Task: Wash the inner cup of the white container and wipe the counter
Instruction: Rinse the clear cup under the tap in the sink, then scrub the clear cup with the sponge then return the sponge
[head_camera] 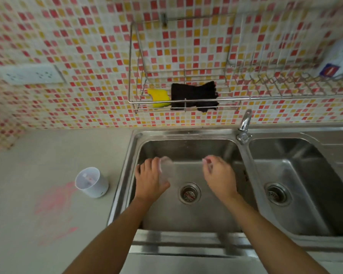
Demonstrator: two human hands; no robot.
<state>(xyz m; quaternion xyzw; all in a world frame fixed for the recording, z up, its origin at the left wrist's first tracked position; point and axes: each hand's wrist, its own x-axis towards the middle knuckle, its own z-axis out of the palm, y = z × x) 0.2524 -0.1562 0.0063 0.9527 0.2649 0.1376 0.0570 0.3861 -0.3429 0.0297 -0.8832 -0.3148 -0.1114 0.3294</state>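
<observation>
Over the left sink basin (186, 214), my left hand (150, 180) grips a clear, blurred inner cup (166, 171) by its side. My right hand (219, 175) hovers a little to the right of the cup, fingers curled, with something small and pale at the fingertips that I cannot make out. The white container (92, 182) stands upright on the counter (48, 159) left of the sink, with a pink smear (53, 206) on the counter in front of it.
A wire rack (184, 99) on the tiled wall holds a yellow sponge (159, 97) and a black cloth (194, 96). The tap (245, 123) stands between the two basins; the right basin (297, 184) lies beside it. A wall socket (30, 74) is at the left.
</observation>
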